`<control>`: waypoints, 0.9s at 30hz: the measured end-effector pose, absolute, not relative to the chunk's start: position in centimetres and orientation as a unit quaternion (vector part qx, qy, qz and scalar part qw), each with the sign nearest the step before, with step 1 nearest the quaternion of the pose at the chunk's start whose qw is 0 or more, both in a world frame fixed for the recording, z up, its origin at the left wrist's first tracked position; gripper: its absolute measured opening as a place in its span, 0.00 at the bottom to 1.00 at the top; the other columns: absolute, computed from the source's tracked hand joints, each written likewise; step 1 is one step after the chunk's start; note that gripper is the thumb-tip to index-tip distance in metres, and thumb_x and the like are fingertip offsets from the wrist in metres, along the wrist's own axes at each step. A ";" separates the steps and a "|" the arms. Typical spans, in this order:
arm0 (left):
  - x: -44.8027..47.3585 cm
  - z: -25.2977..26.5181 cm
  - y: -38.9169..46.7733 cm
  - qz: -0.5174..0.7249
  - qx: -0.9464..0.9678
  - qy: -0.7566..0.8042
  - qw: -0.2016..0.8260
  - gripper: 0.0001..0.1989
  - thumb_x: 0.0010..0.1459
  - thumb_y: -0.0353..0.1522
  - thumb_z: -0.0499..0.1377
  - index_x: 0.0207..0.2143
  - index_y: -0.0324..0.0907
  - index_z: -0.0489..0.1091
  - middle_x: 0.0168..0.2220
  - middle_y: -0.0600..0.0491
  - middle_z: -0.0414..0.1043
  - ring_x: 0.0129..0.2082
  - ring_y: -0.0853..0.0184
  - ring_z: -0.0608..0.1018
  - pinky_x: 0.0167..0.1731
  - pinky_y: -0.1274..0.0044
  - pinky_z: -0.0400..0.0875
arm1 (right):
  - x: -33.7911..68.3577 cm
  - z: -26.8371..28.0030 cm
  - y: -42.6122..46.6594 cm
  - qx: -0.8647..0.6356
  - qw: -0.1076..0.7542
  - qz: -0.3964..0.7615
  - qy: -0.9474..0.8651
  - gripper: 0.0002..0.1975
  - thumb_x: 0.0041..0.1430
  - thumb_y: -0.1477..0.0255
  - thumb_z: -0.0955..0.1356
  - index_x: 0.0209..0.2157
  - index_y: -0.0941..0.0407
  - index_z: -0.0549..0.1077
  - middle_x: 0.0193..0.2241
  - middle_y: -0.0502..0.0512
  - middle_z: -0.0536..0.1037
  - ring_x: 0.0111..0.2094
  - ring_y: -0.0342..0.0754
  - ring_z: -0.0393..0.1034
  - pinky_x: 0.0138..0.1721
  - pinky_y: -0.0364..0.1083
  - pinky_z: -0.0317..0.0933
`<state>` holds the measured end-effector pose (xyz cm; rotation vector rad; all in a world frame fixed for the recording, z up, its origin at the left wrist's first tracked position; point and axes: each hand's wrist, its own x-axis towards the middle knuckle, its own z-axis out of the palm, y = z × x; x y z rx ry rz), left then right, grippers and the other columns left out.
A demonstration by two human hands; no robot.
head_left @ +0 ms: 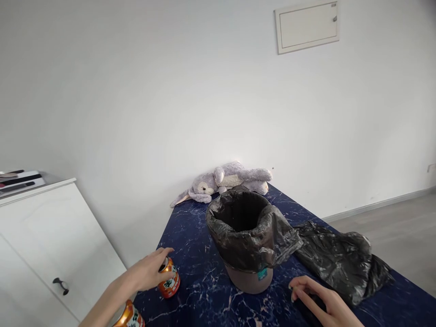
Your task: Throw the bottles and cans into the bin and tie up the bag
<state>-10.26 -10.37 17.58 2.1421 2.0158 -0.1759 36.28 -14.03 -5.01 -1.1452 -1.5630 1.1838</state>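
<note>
My left hand [148, 272] is closed around the upper part of an orange-red drink can [170, 286] standing on the dark blue marbled table, its thumb in front and its fingers over the far side. Nearer to me, under that forearm, a second orange can [131, 316] is partly hidden. A grey bin [248, 282] stands in the middle, with a black plastic bag [238, 254] lining it and folded over its rim. To the right of the bin, my right hand [318, 299] rests low with curled fingers; something dark shows beneath it, too hidden to name.
Another black plastic bag [340, 259] lies crumpled along the table's right edge. A grey plush rabbit [228, 179] lies at the far end against the wall. At left stands a white cabinet [64, 236] with items on top.
</note>
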 end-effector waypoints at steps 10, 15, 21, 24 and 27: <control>-4.3 24.7 -11.3 0.242 0.727 0.628 -0.134 0.30 0.65 0.53 0.56 0.63 0.48 0.70 0.58 0.45 0.77 0.45 0.53 0.83 0.40 0.68 0.78 | 36.3 -4.9 -14.0 -0.461 0.417 0.486 -0.615 0.23 0.69 0.45 0.64 0.44 0.48 0.77 0.39 0.57 0.83 0.42 0.55 0.79 0.39 0.43 0.69; 3.3 28.5 -12.2 0.335 0.784 0.515 -0.091 0.24 0.68 0.53 0.57 0.58 0.50 0.71 0.55 0.50 0.79 0.47 0.58 0.82 0.42 0.70 0.79 | 36.3 -4.9 -14.0 -0.455 0.421 0.488 -0.614 0.23 0.69 0.45 0.64 0.43 0.48 0.77 0.39 0.57 0.83 0.43 0.55 0.79 0.40 0.43 0.70; 8.7 26.1 -9.2 0.237 0.844 0.476 -0.066 0.26 0.71 0.52 0.53 0.65 0.53 0.65 0.64 0.48 0.71 0.54 0.53 0.80 0.49 0.62 0.79 | 36.0 -4.2 -14.1 -0.447 0.441 0.465 -0.624 0.23 0.69 0.45 0.64 0.42 0.49 0.78 0.38 0.58 0.83 0.43 0.55 0.79 0.40 0.43 0.70; 8.9 25.5 -9.0 0.234 0.841 0.482 -0.074 0.27 0.73 0.53 0.50 0.68 0.55 0.62 0.68 0.49 0.66 0.60 0.52 0.77 0.57 0.59 0.75 | 35.9 -3.5 -14.3 -0.447 0.442 0.471 -0.619 0.24 0.68 0.45 0.64 0.42 0.49 0.79 0.37 0.57 0.84 0.40 0.54 0.79 0.39 0.42 0.70; 6.6 25.6 -10.6 0.257 0.812 0.516 -0.089 0.26 0.74 0.51 0.47 0.68 0.54 0.63 0.67 0.50 0.67 0.65 0.53 0.74 0.63 0.61 0.70 | 35.9 -2.9 -14.5 -0.445 0.447 0.464 -0.622 0.23 0.68 0.45 0.65 0.41 0.49 0.79 0.37 0.56 0.84 0.39 0.54 0.79 0.39 0.42 0.70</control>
